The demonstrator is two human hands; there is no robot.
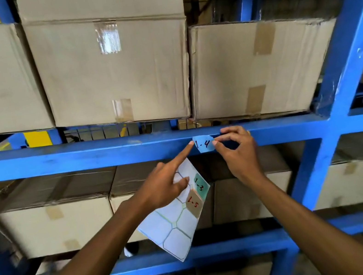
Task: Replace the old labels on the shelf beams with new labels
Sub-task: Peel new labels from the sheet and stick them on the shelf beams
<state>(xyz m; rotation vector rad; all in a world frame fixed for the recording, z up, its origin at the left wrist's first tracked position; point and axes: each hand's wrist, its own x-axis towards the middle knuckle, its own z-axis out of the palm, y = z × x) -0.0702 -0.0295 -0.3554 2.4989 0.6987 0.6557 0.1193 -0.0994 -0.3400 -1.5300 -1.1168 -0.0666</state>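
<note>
1. Blue label [204,143] marked "1-4" sits on the front face of the blue shelf beam [81,152], right of centre, near the blue upright post [344,74].
2. Right hand [238,151]: grip narrow, thumb and forefinger pinch the label's right edge; other fingers curl loosely over the beam.
3. Left hand [167,186]: index finger straight, tip touches the label's left edge. Thumb and remaining fingers hold the label sheet [174,226] below the beam.
4. Sheet is white backing with mostly bare cells. Two stickers remain on it near the top right: teal "1-3" [201,186] and tan "1-5" [194,202], touching each other.
5. Cardboard boxes [115,71] rest on the shelf above the beam, taped seams, stacked side by side; the right box [255,68] is dented and tilted.
6. More boxes [55,227] fill the lower shelf level, behind a lower blue beam [219,249].
7. Yellow panel [37,138] shows through the gap behind the beam on the left.
8. Warehouse racking, dim background, wire mesh visible behind the boxes.
</note>
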